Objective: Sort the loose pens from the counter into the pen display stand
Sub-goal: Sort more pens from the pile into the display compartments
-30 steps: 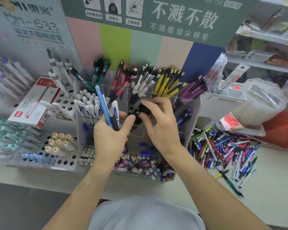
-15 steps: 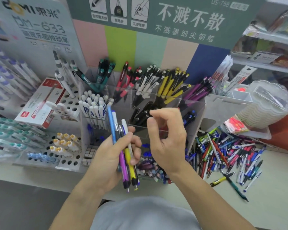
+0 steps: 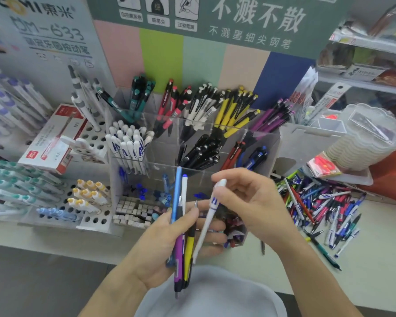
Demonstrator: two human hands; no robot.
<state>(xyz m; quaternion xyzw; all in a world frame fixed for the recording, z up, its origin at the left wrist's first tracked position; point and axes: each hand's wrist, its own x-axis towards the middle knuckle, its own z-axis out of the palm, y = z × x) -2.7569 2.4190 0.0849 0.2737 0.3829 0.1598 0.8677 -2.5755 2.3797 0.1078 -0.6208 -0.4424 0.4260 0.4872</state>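
Observation:
My left hand [image 3: 167, 243] grips a bunch of pens [image 3: 181, 227]: a light blue one, a white one with a blue tip, a purple one and a yellow-and-black one. With thumb and fingers, my right hand [image 3: 252, 202] pinches a white pen with blue lettering [image 3: 209, 216] near its top, slanted beside the bunch. Both hands hover in front of the clear acrylic pen display stand [image 3: 261, 138], whose compartments hold pens grouped by colour. A heap of loose pens [image 3: 325, 207] lies on the counter to the right.
A white perforated pen rack [image 3: 94, 143] and a red-and-white pen box [image 3: 53, 143] stand at the left. A stack of clear plastic containers [image 3: 366, 138] sits at the right. A low tray of small erasers and caps [image 3: 133, 211] lies in front of the stand.
Both hands have drawn back from the stand toward me. My right hand, empty half a second ago, now pinches a white pen drawn out of the bunch in my left hand.

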